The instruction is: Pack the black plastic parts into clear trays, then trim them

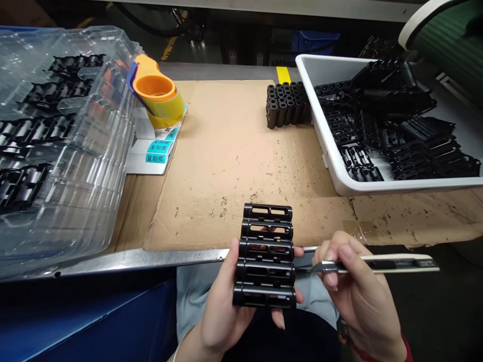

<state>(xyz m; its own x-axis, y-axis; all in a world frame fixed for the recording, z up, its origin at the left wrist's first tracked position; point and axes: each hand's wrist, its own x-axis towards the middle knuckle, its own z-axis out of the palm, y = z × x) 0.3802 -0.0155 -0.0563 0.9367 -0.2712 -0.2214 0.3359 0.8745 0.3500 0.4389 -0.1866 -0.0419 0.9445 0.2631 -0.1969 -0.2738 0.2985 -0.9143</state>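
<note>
Slotted holder (264, 262), glossy black plastic

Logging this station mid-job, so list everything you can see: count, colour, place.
Slotted plastic part: 1, black, in the left hand
Slim utility knife: 1, whitish and dark, in the right hand, blade toward the part
Flat cardboard sheeting: count unclear, brown, on the bench
Plastic block of upright tubes: at least 1, black, beside the bin
Rectangular plastic bin: 1, white, right
Piled plastic pieces: many, black, inside it
Stacked plastic trays: count unclear, clear, left
Slotted plastic pieces: several, black, in the trays
Round tape roll: 1, orange and yellow, beside the trays
Labelled paper: count unclear, white and teal, beneath the roll
Hands: 2, bare, near edge
</note>
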